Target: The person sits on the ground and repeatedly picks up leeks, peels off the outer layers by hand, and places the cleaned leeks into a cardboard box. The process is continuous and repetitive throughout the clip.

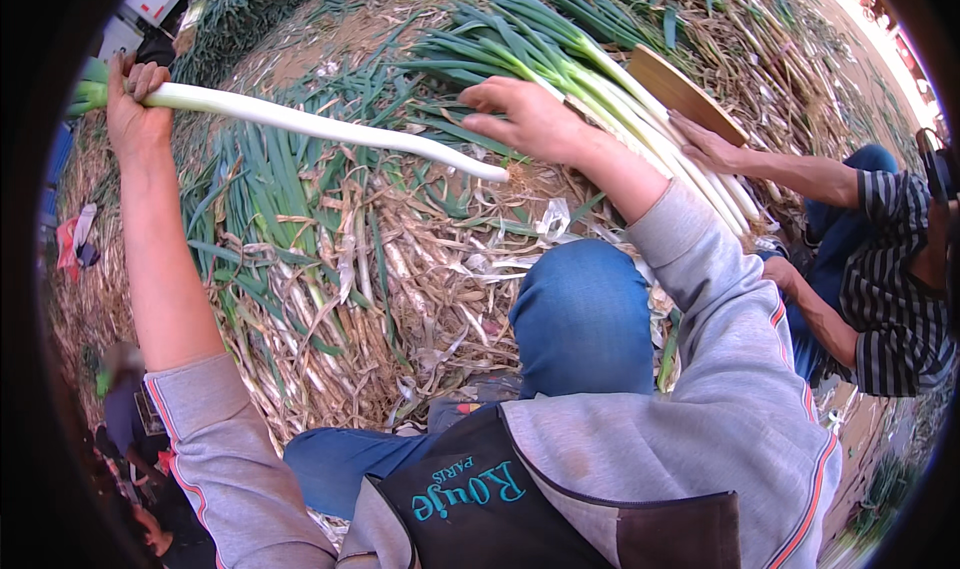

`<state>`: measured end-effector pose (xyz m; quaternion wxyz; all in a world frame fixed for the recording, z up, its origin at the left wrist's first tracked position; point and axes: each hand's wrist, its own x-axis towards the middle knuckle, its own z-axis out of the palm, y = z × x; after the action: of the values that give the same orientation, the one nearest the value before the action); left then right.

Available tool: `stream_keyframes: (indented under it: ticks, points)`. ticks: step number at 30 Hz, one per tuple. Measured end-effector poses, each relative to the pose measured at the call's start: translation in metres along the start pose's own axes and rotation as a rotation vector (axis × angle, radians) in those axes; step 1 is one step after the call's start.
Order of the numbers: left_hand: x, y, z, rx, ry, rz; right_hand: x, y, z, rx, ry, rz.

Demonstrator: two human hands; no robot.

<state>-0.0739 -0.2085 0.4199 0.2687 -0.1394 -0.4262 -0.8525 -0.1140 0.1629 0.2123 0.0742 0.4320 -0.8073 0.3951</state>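
Raised at the far left, my left hand (140, 103) is closed around a long leek (322, 127) where its white stalk meets the green leaves. The stalk runs across the view to the right, its rooted end hanging below my right hand. My right hand (517, 118) is held out with bent, parted fingers and nothing in them. Behind it, a bunch of cleaned leeks (600, 96) lies with white ends toward the lower right. A co-worker's hand (705, 145) rests at this bunch, beside a curved wooden board (682, 92).
Untrimmed leeks (300, 321) and dry husks (442, 291) cover the ground before my knees. More leeks are heaped at the top right (757, 51). A co-worker in a striped shirt (900, 276) sits close on my right. Other people (127, 411) are at the lower left.
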Motion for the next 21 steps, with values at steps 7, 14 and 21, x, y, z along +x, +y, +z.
stream_keyframes:
  ticks: [7, 14, 21]
  points:
    - [-0.005, -0.087, 0.071, 0.201, 0.073, 0.005, -0.043, 0.028, 0.003, 0.103, 0.192, 0.090]
    - [-0.095, -0.151, -0.004, 0.984, -0.256, -0.463, -0.123, 0.117, -0.113, -0.021, 0.143, 0.255]
    - [-0.228, -0.172, -0.196, 0.994, 0.344, -0.924, -0.240, 0.204, -0.112, -0.280, 0.014, 0.468]
